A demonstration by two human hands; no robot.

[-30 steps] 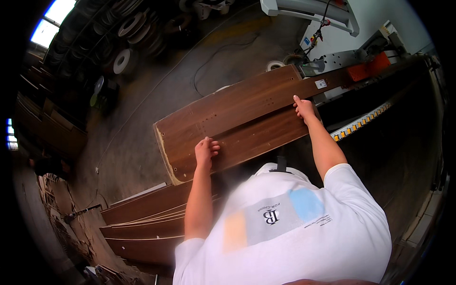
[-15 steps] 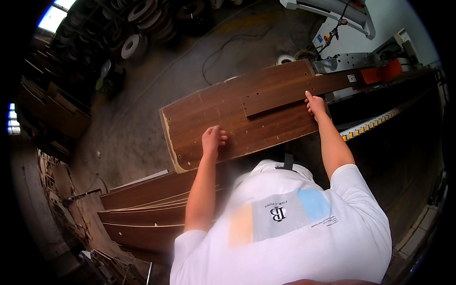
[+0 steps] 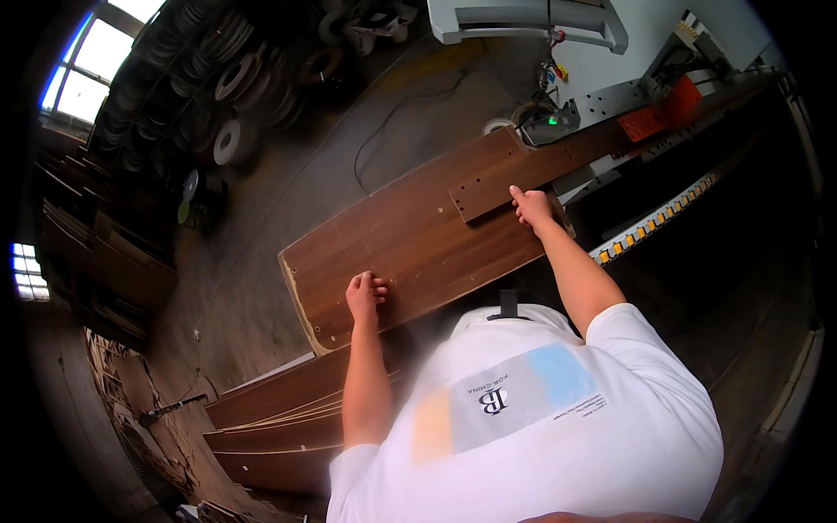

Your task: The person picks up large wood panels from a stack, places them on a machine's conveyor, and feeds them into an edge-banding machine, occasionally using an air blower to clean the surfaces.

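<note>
A narrow brown wood-grain panel (image 3: pixel 490 196) with small drilled holes lies on a wide brown board (image 3: pixel 397 244) with chipped pale edges. My right hand (image 3: pixel 533 209) is closed on the panel's near long edge, thumb on top and fingers below. The panel's right end runs into a machine, beside an orange-red guard (image 3: pixel 645 124). Over the near left part of the wide board is my left hand (image 3: pixel 365 295), its fingers loosely bent and apart, holding nothing. I cannot tell whether it touches the board.
Long brown boards (image 3: pixel 288 405) are stacked at the lower left. A yellow-and-grey roller track (image 3: pixel 658 220) runs along the machine's near side. Beyond, a cable (image 3: pixel 370 139) lies on the floor, and rolls of edging (image 3: pixel 228 141) fill a dark rack.
The narrow panel has slid right along the wide board, farther into the machine, with my right hand still on it. The view has turned somewhat. My left hand stays over the wide board.
</note>
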